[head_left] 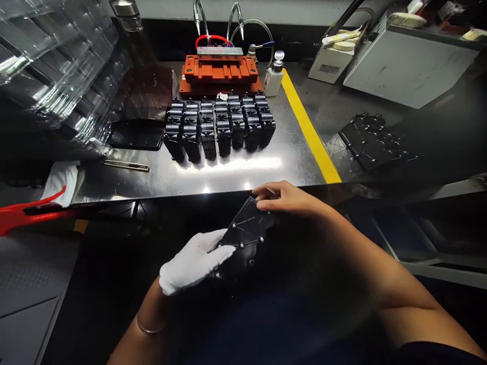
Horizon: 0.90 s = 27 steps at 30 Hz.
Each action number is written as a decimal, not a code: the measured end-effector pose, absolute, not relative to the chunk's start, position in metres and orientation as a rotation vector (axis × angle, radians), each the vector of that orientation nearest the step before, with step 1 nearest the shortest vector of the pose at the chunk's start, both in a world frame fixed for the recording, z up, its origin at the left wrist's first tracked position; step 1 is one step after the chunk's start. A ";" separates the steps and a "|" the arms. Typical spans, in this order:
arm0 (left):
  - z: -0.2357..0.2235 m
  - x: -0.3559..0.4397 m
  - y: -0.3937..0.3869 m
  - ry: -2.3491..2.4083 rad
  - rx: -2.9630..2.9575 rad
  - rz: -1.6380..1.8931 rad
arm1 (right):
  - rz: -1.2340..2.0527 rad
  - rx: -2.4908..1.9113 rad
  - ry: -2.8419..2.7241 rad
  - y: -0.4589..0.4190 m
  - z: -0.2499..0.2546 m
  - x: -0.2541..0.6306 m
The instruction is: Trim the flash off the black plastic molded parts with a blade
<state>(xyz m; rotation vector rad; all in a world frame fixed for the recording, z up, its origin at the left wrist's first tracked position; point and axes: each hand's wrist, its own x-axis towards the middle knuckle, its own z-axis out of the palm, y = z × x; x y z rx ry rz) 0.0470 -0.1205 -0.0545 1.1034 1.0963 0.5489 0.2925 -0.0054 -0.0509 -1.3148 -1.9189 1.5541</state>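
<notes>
A flat black plastic part with raised ribs and small shiny pins is held tilted in front of the bench's near edge. My left hand, in a white glove, is closed round its lower left side, thumb on top. My bare right hand pinches the part's upper corner between thumb and fingers. The lower end of the part fades into the dark clothing behind it. Beyond my hands, black plastic housings stand in several close rows on the metal bench.
Behind the housings sits an orange fixture, beside a white pump bottle. Yellow tape crosses the bench. More black parts lie right. Tweezers, a phone and stacked clear trays are left.
</notes>
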 end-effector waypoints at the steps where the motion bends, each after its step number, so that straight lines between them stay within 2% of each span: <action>1: -0.053 0.040 -0.121 1.051 1.107 0.480 | 1.816 -1.253 -1.921 -0.006 -0.051 0.293; 3: -0.058 0.027 -0.123 1.037 0.973 0.561 | 2.107 -1.176 -1.777 -0.013 -0.055 0.293; 6: -0.081 0.018 -0.128 1.090 0.582 1.147 | 2.010 -1.163 -1.415 -0.030 -0.063 0.289; 7: -0.091 0.020 -0.132 1.095 0.530 1.225 | 1.930 -1.155 -1.332 -0.036 -0.066 0.287; 10: -0.112 0.041 -0.144 1.019 0.405 1.162 | 1.750 -1.148 -1.235 -0.052 -0.075 0.276; 14: -0.121 0.070 -0.147 0.892 0.110 1.267 | 1.745 -1.176 -1.157 -0.069 -0.091 0.262; 19: -0.128 0.065 -0.140 1.074 0.048 1.420 | 1.747 -1.365 -0.773 -0.090 -0.111 0.266; 23: -0.131 0.061 -0.147 1.122 0.109 1.504 | 1.572 -1.307 -1.137 -0.110 -0.111 0.265; 27: -0.125 0.066 -0.151 1.196 0.444 1.645 | 1.355 -1.322 -1.502 -0.121 -0.097 0.251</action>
